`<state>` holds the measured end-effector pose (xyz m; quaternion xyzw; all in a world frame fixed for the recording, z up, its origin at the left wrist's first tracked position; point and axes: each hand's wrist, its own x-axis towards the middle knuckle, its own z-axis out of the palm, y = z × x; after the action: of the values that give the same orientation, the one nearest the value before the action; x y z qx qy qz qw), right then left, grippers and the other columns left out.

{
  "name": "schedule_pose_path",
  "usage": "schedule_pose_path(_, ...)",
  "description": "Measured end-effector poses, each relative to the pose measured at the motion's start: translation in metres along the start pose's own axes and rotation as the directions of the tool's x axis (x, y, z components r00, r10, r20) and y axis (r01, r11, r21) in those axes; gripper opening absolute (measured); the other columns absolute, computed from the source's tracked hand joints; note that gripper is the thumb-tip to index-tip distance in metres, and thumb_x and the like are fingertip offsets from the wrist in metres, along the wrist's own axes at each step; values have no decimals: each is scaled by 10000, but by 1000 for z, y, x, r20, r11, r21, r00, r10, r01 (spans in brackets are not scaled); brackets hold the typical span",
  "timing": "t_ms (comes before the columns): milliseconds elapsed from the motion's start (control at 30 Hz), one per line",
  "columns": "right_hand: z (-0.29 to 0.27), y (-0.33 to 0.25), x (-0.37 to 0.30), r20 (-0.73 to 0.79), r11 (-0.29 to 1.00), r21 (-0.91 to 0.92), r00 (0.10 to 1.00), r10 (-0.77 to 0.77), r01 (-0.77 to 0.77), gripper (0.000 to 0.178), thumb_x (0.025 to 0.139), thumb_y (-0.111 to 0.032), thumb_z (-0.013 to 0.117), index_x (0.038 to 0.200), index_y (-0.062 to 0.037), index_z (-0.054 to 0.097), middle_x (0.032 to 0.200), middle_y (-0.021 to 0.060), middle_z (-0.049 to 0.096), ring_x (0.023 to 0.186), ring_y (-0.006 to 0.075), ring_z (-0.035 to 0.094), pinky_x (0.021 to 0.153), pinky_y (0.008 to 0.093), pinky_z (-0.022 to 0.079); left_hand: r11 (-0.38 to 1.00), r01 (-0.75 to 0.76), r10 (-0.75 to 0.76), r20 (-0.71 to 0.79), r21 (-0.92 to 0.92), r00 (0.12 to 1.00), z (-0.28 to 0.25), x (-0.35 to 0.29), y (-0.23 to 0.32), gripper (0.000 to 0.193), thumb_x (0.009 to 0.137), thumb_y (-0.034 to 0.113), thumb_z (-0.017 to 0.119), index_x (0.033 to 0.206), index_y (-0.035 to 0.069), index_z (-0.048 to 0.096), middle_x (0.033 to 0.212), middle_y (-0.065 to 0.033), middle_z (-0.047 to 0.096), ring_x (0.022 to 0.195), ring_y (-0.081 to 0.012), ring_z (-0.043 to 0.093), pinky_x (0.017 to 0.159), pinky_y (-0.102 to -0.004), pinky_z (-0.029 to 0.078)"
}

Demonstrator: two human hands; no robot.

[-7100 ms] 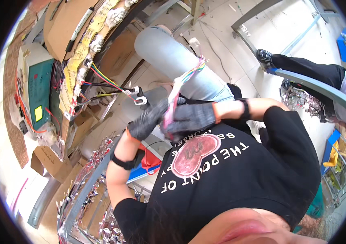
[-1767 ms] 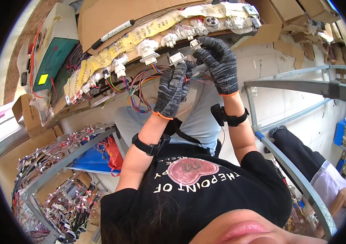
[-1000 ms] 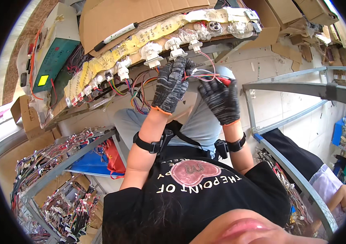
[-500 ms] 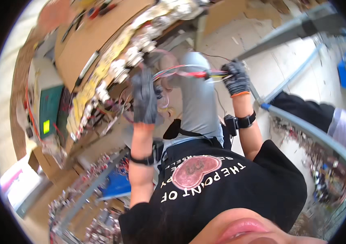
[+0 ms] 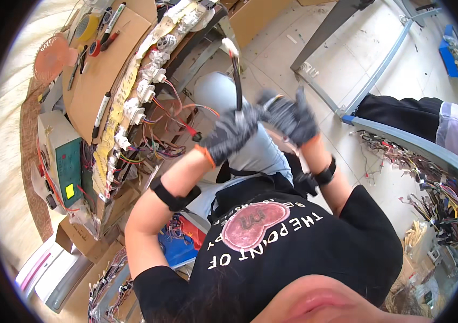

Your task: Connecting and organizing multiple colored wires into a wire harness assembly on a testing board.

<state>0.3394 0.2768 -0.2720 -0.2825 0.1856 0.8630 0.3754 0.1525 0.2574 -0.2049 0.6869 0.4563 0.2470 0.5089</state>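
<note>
My left hand (image 5: 233,132), in a grey-black glove with an orange cuff, is closed round a wire harness. Its black-sleeved branch (image 5: 237,81) sticks up from the fist and ends in a white connector (image 5: 229,47). A red-sleeved piece with a black tip (image 5: 191,131) hangs out beside the left wrist. My right hand (image 5: 294,119), gloved alike, is close against the left, thumb raised and fingers curled. A pale strand shows at its fingers and below its palm; blur partly hides the grip. Both hands are above my knee.
On the left, a board edge carries a row of white connectors (image 5: 145,91) with hanging wires. Markers, tape and a pink fan (image 5: 54,58) lie beyond. A green-faced tester (image 5: 68,161) stands nearby. Right: a metal frame (image 5: 417,145), wire bundles (image 5: 438,202) and another person's dark clothing (image 5: 395,116).
My hands, apart with the harness stretched between them, have come together. The left moved right; the right moved slightly left and down. The black branch with its white connector now points up.
</note>
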Motion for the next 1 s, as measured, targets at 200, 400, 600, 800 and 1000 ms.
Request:
schedule_pose_path(200,-25,-5,-46,14,834,-541,993,-120,109,267,887,-269,541,962,-14,574,693,11,558,557,139,537,534,248,464,525,188,-321,11,-830,947,62,-44,-37,464,902,54,474,1344,123,352,1046,-49,550,873,-137,578,794,-267,472)
schedule_pose_path(400,-30,71,-63,441,-125,-851,823,359,511,241,927,-193,403,1036,-10,515,823,61,592,732,152,596,655,266,486,287,653,-428,516,-701,742,31,84,-19,454,862,323,588,1243,138,425,852,-16,555,694,-138,557,695,-262,486)
schedule_pose_path(600,-8,11,14,528,645,-764,569,631,-6,640,885,-474,361,1315,1,364,1282,199,452,1174,291,435,988,427,347,712,395,-401,126,-580,907,-13,90,-21,385,902,217,506,1249,52,479,645,30,450,521,-62,425,448,-219,355)
schedule_pose_path(800,58,-37,114,85,960,-279,995,53,-28,500,924,-377,418,1189,46,447,935,171,620,855,293,603,704,382,515,790,348,-376,49,-505,925,-6,13,30,358,912,168,463,1265,113,492,695,39,509,551,-30,431,461,-187,347)
schedule_pose_path(1000,101,-31,107,255,863,-433,954,-160,260,238,907,-139,479,1118,-38,518,600,-1,445,404,93,329,455,248,346,658,71,-512,-376,-750,772,14,13,-16,349,892,95,492,1240,66,499,887,-66,642,463,-64,471,396,-210,363)
